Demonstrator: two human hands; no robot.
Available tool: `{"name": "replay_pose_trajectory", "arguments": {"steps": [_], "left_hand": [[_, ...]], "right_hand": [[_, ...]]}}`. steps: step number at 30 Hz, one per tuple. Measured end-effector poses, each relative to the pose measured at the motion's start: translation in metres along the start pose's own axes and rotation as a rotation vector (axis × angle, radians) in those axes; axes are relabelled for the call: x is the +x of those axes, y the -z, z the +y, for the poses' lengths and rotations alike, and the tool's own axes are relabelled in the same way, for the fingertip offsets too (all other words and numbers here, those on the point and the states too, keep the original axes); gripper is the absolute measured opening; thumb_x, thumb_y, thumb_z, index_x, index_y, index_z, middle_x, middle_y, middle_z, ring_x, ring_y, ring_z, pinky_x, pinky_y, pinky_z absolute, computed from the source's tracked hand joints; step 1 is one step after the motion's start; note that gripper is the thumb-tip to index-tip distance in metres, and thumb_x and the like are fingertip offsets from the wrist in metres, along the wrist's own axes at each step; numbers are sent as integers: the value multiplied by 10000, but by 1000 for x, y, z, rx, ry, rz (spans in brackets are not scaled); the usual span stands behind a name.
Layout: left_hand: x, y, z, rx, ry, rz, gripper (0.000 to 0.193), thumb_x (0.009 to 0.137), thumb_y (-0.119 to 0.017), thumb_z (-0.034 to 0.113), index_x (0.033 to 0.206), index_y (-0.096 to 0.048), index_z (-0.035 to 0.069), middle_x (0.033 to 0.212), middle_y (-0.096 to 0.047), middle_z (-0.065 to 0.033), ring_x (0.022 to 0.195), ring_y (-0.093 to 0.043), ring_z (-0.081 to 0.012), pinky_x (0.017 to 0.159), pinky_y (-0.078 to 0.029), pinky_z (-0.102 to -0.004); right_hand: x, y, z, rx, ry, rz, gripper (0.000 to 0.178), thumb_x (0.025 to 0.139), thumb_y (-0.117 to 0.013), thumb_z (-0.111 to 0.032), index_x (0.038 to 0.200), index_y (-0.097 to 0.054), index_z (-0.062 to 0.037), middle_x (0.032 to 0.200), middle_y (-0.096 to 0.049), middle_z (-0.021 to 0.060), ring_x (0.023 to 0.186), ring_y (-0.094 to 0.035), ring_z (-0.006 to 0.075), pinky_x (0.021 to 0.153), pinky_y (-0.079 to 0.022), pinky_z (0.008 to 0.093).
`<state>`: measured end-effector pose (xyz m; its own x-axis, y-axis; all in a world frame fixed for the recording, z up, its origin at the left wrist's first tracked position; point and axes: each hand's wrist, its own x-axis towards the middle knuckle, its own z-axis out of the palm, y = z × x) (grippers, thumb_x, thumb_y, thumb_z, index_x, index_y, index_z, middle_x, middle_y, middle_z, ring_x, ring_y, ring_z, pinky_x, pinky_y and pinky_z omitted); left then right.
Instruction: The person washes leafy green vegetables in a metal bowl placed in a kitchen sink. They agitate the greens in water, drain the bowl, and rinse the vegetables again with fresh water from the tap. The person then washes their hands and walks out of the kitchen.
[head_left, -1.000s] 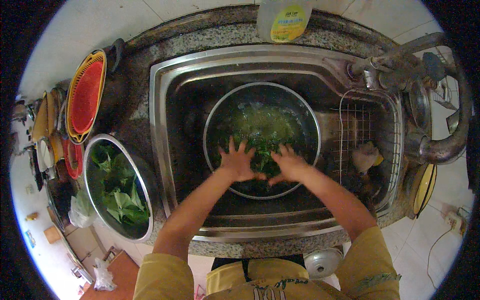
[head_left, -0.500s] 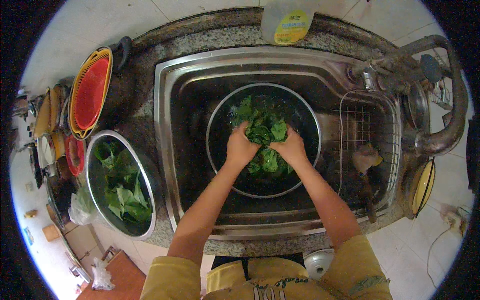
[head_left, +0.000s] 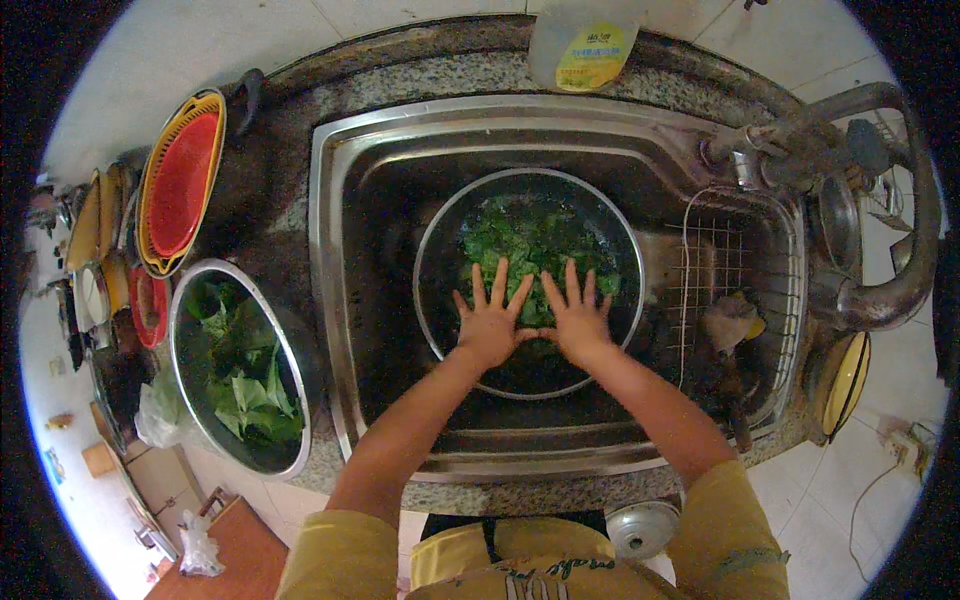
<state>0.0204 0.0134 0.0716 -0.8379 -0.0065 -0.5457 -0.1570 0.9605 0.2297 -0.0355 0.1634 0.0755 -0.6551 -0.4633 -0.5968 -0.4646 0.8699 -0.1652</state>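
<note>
A round metal basin [head_left: 424, 335] stands in the sink, and green leafy vegetables [head_left: 540, 235] lie spread in the water inside it. My left hand [head_left: 490, 328] is over the near left part of the leaves, palm down with fingers spread. Beside it, my right hand [head_left: 577, 325] is spread the same way, the two thumbs close together. Neither hand grips anything; whether the palms press on the leaves or hover just above them I cannot tell.
Left of the sink [head_left: 400, 462], a second metal basin [head_left: 305, 400] holds more leaves. Red and yellow baskets [head_left: 183, 185] stand behind it. At right are a wire rack [head_left: 715, 245] and a faucet [head_left: 900, 250]. A bottle [head_left: 585, 50] stands at the back.
Both hands have let go of the bunched leaves, opened flat and drawn slightly nearer. The leaves have spread out across the basin.
</note>
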Motion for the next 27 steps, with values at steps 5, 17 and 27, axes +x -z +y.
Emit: {"name": "replay_pose_trajectory", "arguments": {"steps": [5, 17, 27], "left_hand": [[26, 12, 5, 107, -54, -257, 789, 824, -609, 510, 1466, -201, 303, 1539, -89, -133, 1364, -195, -421, 943, -404, -585], [92, 53, -17, 148, -12, -225, 695, 850, -357, 706, 1439, -312, 340, 1522, -193, -122, 1370, -240, -370, 1033, -264, -628], [53, -59, -45, -687, 108, -425, 1002, 754, -377, 818, 1460, -255, 117, 1519, -194, -159, 1391, -177, -353, 1106, -223, -495]], "right_hand": [[25, -24, 9, -163, -6, -65, 897, 769, -721, -378, 1477, -199, -204, 1496, -215, 195, 1368, -198, 435, 1014, -296, 625], [86, 29, 57, 89, 193, -66, 603, 842, -508, -603, 1283, -529, -192, 1399, -387, 167, 1273, -361, 433, 1018, -368, 534], [34, -7, 35, 696, -70, -443, 727, 898, -300, -665, 1463, -269, -209, 1521, -190, 173, 1380, -204, 409, 1126, -181, 493]]}}
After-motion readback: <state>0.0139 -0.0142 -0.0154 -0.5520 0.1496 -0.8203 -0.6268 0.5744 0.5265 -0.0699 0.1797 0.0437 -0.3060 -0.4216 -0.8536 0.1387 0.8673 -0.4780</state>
